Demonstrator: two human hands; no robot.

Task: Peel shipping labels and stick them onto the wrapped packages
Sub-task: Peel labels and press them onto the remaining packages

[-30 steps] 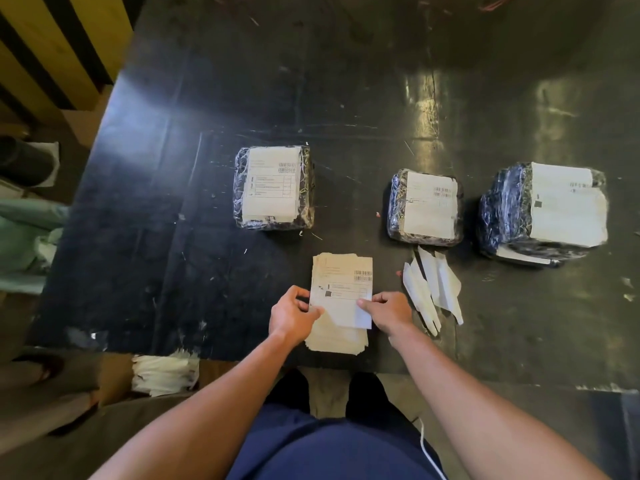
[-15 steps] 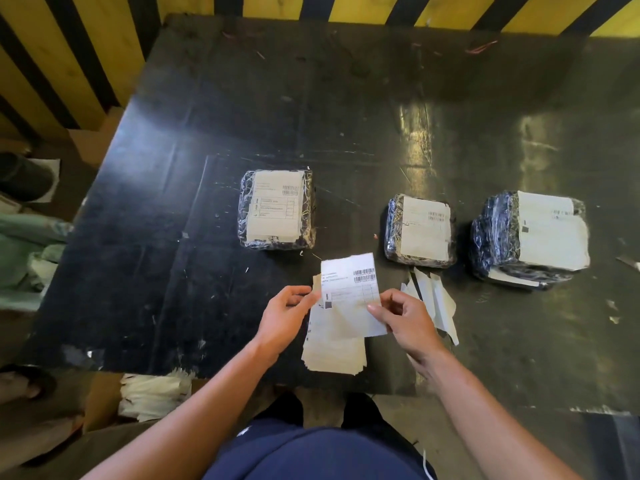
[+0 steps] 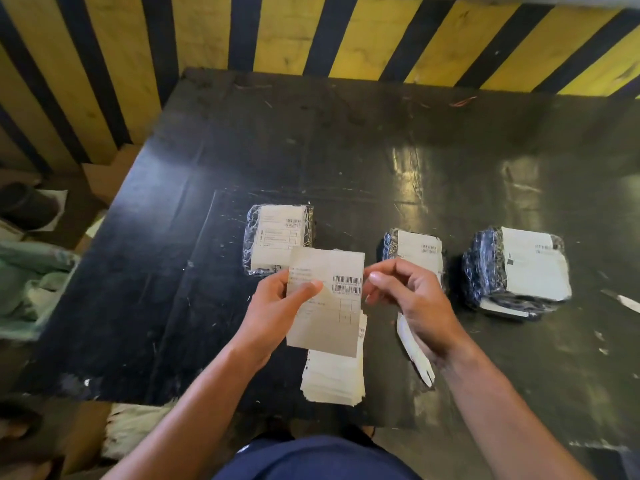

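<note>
My left hand (image 3: 277, 306) pinches a white shipping label sheet (image 3: 329, 310) with barcodes, held up above the table. My right hand (image 3: 412, 299) hovers at the sheet's right edge with fingers curled; I cannot tell whether its fingertips touch the sheet. Under the sheet lies a stack of label sheets (image 3: 334, 379) near the table's front edge. Three packages wrapped in dark plastic stand in a row behind, each with a label on top: the left package (image 3: 273, 233), the middle package (image 3: 415, 247) and the right package (image 3: 519, 268).
Peeled backing strips (image 3: 415, 355) lie under my right wrist. The black table (image 3: 346, 150) backs onto a yellow-and-black striped wall (image 3: 311, 32). A paper scrap (image 3: 623, 301) lies at the far right. Green cloth (image 3: 31, 285) and boxes sit on the floor at the left.
The top label sheet has been lifted off the stack and raised toward the packages. My left hand now grips its left side, and my right hand has shifted to its right edge.
</note>
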